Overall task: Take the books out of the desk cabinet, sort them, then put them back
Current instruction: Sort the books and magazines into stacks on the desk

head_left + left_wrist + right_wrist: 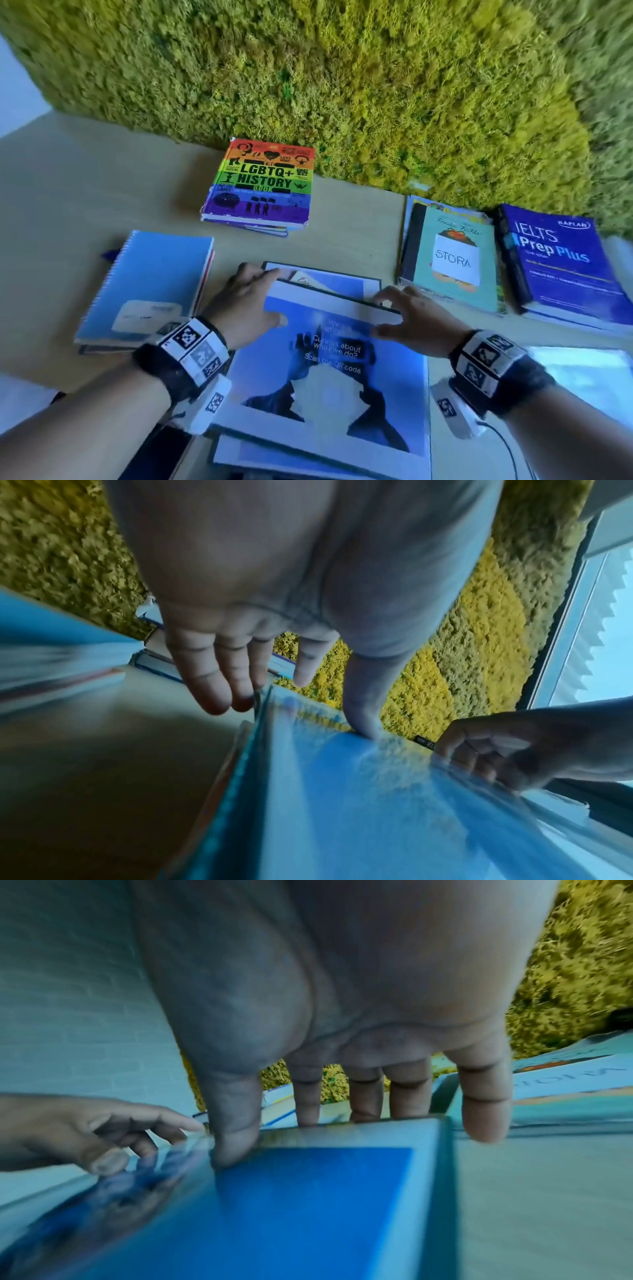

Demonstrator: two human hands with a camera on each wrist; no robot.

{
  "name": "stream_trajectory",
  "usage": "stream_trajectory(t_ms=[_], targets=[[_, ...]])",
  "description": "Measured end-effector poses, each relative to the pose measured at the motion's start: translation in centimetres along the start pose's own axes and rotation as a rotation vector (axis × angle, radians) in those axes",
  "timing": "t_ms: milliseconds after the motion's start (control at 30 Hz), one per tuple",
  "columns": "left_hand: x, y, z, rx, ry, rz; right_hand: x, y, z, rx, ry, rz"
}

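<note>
Clearly, sorting is proceeding: both hands, left hand point(245, 301) and right hand point(416, 317), are pinching the glossy blue booklet point(329, 370) atop the near pile; other stacks are waiting on the bench point(68, 192), none returned.

Glossy paper cover on the big blue book point(329, 373), matt pale wood desk point(85, 192), rough moss wall point(342, 85)

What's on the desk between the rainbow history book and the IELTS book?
In the head view, a teal book labelled STORA lies between the rainbow book and the IELTS book, with bare desk left of it.
</note>
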State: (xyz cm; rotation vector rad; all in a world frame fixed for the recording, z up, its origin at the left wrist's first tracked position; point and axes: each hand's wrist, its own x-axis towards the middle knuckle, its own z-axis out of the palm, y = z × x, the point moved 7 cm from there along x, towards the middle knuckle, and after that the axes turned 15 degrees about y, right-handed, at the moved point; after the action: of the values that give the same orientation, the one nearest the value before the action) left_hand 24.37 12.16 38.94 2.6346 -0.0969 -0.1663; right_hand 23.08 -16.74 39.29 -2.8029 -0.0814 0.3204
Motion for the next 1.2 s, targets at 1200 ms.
stream_trajectory(t_ms=[1200], targets=[[9.2,11.4,3.1,-0.596,0.068,-0.26,-2.7,13.5,-6.1,1.085,0.443,0.693]])
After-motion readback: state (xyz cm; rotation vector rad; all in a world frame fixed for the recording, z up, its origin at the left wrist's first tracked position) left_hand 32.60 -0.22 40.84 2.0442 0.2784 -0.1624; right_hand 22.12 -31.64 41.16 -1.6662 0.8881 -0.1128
